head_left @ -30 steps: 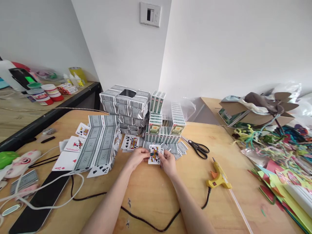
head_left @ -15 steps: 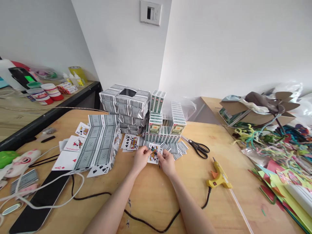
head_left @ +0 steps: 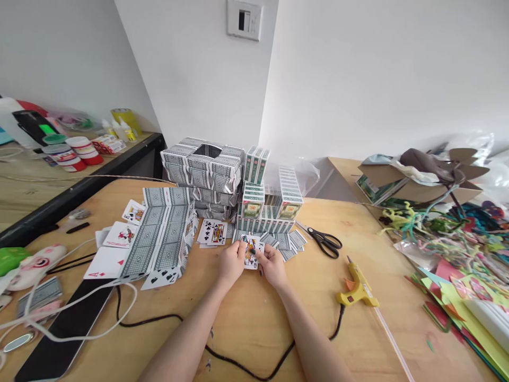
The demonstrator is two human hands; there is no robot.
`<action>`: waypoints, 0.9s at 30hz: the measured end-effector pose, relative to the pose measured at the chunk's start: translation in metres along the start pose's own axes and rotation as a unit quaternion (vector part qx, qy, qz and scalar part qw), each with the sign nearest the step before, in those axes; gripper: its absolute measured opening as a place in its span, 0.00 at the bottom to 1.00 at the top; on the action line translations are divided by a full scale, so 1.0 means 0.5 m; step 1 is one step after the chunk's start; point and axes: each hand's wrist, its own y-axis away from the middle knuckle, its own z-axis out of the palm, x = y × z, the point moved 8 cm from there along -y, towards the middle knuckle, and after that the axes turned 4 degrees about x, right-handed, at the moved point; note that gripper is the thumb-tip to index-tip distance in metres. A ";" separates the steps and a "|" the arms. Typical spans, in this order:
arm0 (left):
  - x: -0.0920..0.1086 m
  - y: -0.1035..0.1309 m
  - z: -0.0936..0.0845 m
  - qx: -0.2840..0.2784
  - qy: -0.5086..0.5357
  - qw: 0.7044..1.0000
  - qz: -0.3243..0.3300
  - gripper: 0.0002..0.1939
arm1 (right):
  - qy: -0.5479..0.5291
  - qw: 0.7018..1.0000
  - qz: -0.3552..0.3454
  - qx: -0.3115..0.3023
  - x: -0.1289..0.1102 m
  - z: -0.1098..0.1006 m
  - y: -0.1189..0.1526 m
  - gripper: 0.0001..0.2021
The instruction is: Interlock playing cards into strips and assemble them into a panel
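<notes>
Two or so overlapping playing cards [head_left: 251, 258], a queen of clubs in front, are held face up between my hands above the table. My left hand [head_left: 231, 261] pinches their left edge with the thumb on top. My right hand [head_left: 272, 265] grips the right side, its dark-nailed thumb on the card face. Just behind lie loose cards [head_left: 284, 243], backs up, and to the left a face-up pile of clubs cards [head_left: 213, 233]. Further left stands a folded structure made of cards [head_left: 169, 228]. How many cards I hold is unclear.
Behind stand a box built of cards [head_left: 202, 164] and stacked card packs [head_left: 266, 204]. Black scissors [head_left: 326, 244] and a yellow glue gun [head_left: 358, 289] lie at right; its black cord [head_left: 238, 366] crosses in front. Coloured paper [head_left: 469, 313] and yarn fill the far right.
My left thumb and fingers have shifted up along the cards' left edge. The cards have moved very slightly; the right hand has stayed nearly in place.
</notes>
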 end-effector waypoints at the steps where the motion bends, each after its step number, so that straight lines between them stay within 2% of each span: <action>1: 0.001 0.001 0.000 -0.002 0.005 1.000 -0.001 0.18 | -0.002 1.000 0.001 -0.002 0.001 0.000 0.000 0.17; 6: 0.001 0.002 0.004 -0.009 0.040 0.999 -0.008 0.19 | -0.009 1.000 0.003 -0.005 0.004 -0.001 0.001 0.17; 11: -0.014 -0.003 0.013 -0.026 0.101 0.994 -0.043 0.19 | -0.018 0.999 0.004 0.032 0.013 -0.011 -0.002 0.17; 16: -0.015 -0.011 0.019 -0.077 0.225 0.969 -0.060 0.20 | -0.028 0.998 0.006 0.048 0.016 -0.016 -0.004 0.16; 22: 0.002 -0.004 0.028 -0.188 0.280 0.939 -0.064 0.13 | 0.001 0.994 0.003 0.111 0.019 -0.043 -0.007 0.18; 27: 0.001 -0.001 0.033 -0.194 0.301 0.931 -0.071 0.11 | 0.016 0.992 0.007 0.121 0.022 -0.050 -0.006 0.17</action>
